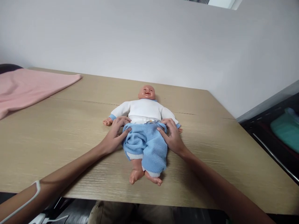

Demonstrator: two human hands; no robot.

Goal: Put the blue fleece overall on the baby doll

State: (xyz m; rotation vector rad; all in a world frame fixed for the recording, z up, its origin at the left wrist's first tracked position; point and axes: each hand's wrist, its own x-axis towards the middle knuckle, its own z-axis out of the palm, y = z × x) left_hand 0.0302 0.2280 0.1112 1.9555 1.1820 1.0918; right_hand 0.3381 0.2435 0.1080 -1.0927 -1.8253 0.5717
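Observation:
A baby doll (146, 93) lies on its back on the wooden table (58, 137), head away from me, feet toward me. It wears a white top (143, 109) and fuzzy light blue trousers (146, 143). My left hand (115, 133) grips the trousers' waistband at the doll's right hip, fingers curled over the fabric. My right hand (171, 135) grips the waistband on the other hip in the same way. Both forearms reach in from the near edge.
A pink cloth (28, 87) lies spread on the table's far left corner. A white wall stands behind the table. To the right, below the table, a dark shelf holds a teal item (286, 130). A white cable (25, 202) crosses my left forearm.

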